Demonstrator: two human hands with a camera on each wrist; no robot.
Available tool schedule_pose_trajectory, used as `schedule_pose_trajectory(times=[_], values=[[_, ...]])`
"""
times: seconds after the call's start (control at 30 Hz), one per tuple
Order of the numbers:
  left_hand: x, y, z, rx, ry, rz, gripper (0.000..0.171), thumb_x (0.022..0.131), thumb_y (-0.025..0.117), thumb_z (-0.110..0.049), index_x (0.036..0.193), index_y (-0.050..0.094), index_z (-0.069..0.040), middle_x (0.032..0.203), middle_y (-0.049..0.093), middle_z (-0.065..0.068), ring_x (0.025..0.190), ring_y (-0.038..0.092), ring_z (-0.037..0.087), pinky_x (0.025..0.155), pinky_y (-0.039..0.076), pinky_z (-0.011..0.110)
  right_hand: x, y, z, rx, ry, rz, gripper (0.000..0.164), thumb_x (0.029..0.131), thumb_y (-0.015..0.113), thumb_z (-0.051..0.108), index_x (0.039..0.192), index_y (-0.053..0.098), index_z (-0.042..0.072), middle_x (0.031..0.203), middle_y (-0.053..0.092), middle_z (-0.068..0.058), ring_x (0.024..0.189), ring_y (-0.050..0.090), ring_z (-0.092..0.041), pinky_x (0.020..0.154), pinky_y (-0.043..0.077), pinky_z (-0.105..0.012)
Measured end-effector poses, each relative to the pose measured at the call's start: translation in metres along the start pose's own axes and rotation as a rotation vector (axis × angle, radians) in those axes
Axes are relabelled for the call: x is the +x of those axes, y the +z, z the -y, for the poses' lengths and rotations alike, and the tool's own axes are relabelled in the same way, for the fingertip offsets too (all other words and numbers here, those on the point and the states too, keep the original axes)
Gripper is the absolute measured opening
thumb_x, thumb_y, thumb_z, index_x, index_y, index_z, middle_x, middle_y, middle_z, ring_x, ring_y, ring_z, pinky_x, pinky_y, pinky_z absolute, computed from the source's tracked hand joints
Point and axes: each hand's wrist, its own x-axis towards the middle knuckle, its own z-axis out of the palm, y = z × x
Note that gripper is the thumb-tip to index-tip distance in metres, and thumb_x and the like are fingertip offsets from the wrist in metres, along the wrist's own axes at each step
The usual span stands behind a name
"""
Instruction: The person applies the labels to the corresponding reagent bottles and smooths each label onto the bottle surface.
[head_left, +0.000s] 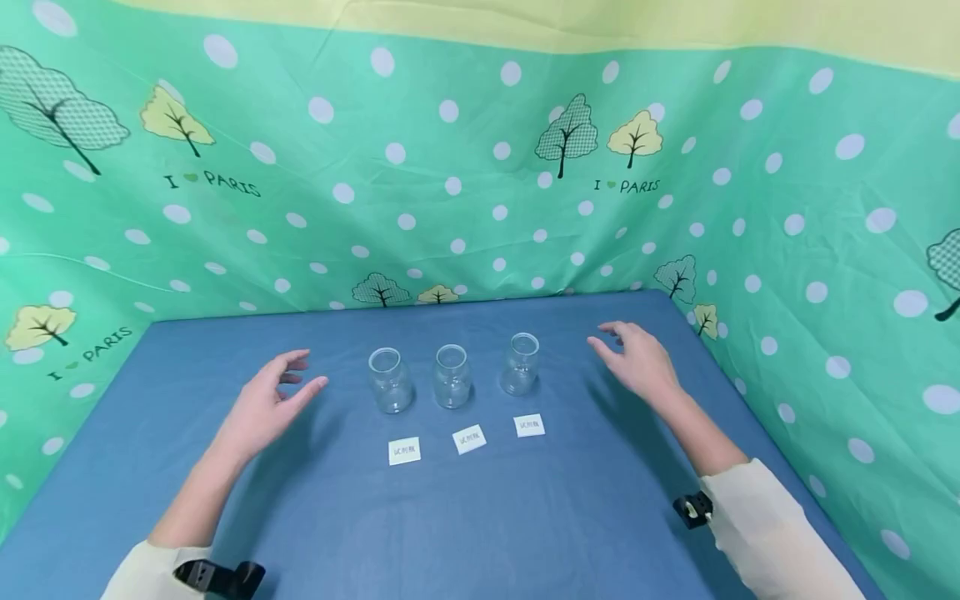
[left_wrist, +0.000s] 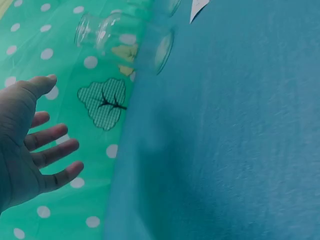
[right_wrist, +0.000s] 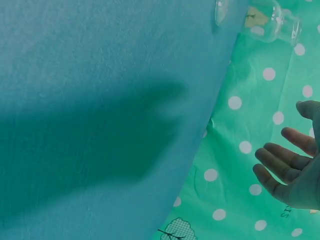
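Note:
Three clear glass jars stand upright in a row on the blue table: a left jar (head_left: 391, 382), a middle jar (head_left: 452, 377) and a right jar (head_left: 521, 365). In front of each lies a small white card with handwriting: the left card (head_left: 404, 451), the middle card (head_left: 469, 439) and the right card (head_left: 529, 425). My left hand (head_left: 264, 405) hovers to the left of the left jar (left_wrist: 125, 42), fingers spread and holding nothing. To the right of the right jar (right_wrist: 260, 20), my right hand (head_left: 639, 360) is raised with relaxed fingers, also holding nothing.
A blue cloth (head_left: 480, 517) covers the table. Green dotted curtains (head_left: 465, 183) with printed trees rise behind it and along the right side. Dark wrist straps (head_left: 219, 577) sit at the light sleeves (head_left: 772, 525).

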Motion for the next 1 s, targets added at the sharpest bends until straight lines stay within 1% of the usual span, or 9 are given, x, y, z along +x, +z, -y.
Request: schedule_pose_trajectory(times=[0.13,0.23,0.43,0.7,0.8,1.0], values=[[-0.005,0.005,-0.001,-0.032,-0.031,0.043,0.067,0.092,0.052,-0.047,0.138,0.037,-0.002,0.127,0.052,0.023,0.111,0.054,0.039,0.088,0.047,0.052,-0.004,0.005,0.004,0.028,-0.013,0.013,0.047,0.093,0.053,0.041,0.125,0.056,0.006,0.124,0.058,-0.016,0.110,0.057,-0.034,0.087,0.046,-0.050],[-0.008,0.009,0.000,-0.042,-0.044,0.059,0.064,0.092,0.052,-0.048,0.136,0.041,-0.004,0.124,0.055,0.021,0.108,0.057,0.037,0.085,0.049,0.050,-0.008,0.008,0.008,0.038,-0.025,0.024,0.046,0.093,0.054,0.040,0.124,0.057,0.006,0.121,0.060,-0.016,0.109,0.058,-0.034,0.087,0.047,-0.049],[-0.014,0.016,0.001,-0.048,-0.040,0.074,0.058,0.092,0.053,-0.047,0.131,0.047,-0.006,0.118,0.060,0.016,0.103,0.060,0.032,0.079,0.052,0.043,-0.015,0.016,0.015,0.073,-0.043,0.052,0.044,0.092,0.055,0.039,0.121,0.059,0.006,0.119,0.062,-0.015,0.107,0.059,-0.033,0.085,0.048,-0.048],[-0.018,0.026,0.000,-0.047,-0.016,0.096,0.047,0.091,0.057,-0.042,0.120,0.057,-0.006,0.106,0.065,0.008,0.094,0.061,0.022,0.071,0.049,0.027,-0.022,0.028,0.021,0.125,-0.074,0.068,0.042,0.092,0.056,0.038,0.121,0.060,0.008,0.117,0.063,-0.013,0.101,0.062,-0.029,0.081,0.051,-0.045],[-0.019,0.029,-0.002,-0.049,-0.009,0.107,0.043,0.091,0.058,-0.040,0.117,0.059,-0.006,0.104,0.066,0.006,0.092,0.061,0.019,0.071,0.049,0.025,-0.024,0.030,0.024,0.142,-0.082,0.075,0.040,0.092,0.057,0.038,0.119,0.061,0.009,0.115,0.064,-0.011,0.100,0.063,-0.028,0.079,0.051,-0.043],[-0.019,0.035,-0.006,-0.029,0.002,0.140,0.041,0.090,0.060,-0.041,0.113,0.062,-0.008,0.102,0.067,0.004,0.089,0.060,0.016,0.071,0.049,0.028,-0.028,0.033,0.034,0.156,-0.103,0.084,0.035,0.091,0.058,0.036,0.114,0.064,0.011,0.109,0.066,-0.008,0.094,0.063,-0.023,0.076,0.052,-0.039]])
